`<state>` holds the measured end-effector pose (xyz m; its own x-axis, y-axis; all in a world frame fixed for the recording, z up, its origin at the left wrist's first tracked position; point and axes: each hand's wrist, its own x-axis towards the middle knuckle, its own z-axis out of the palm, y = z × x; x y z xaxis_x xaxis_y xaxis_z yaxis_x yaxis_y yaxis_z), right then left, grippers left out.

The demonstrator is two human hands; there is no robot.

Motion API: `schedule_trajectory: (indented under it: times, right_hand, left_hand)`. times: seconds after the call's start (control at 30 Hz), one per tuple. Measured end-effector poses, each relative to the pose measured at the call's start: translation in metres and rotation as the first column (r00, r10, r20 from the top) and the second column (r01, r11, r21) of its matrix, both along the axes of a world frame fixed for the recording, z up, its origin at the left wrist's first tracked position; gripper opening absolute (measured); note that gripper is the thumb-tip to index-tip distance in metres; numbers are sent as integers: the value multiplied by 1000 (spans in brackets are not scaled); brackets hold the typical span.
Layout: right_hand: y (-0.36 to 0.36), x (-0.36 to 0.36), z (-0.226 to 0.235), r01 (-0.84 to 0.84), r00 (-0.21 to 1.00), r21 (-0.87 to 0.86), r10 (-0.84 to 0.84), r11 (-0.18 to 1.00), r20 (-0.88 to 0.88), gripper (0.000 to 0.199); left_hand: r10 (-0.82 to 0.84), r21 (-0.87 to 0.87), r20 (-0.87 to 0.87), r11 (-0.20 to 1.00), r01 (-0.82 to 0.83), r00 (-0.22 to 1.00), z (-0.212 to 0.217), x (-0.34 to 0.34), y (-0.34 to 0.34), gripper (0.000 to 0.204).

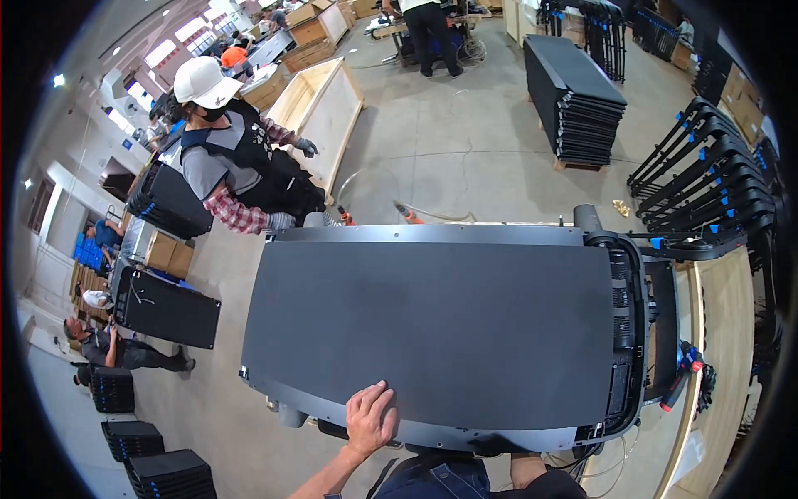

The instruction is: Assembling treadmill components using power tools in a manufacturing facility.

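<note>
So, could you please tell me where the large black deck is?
In the head view, the large black deck is centred, under the left hand, with a white-capped person by its far left corner.

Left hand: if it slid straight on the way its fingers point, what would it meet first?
Across the dark belt, the left hand would likely meet the far silver rail first; whether that rail stands raised is unclear.

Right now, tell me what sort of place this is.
Likely a factory assembly workshop: a long, grey-edged black deck lies in front, with a tall stack of flat black panels and black frames with blue pieces beyond.
</note>
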<state>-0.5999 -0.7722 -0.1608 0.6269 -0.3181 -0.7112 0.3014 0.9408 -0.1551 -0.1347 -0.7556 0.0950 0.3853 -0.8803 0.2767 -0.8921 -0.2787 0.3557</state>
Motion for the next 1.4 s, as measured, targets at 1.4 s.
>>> schedule_trajectory:
  times: [1.4]
  right_hand:
    - [-113, 238, 134, 643, 764, 78, -645, 762, 14, 33]
  left_hand:
    - [-408, -132, 551, 819, 558, 728, 369, 100, 31, 70]
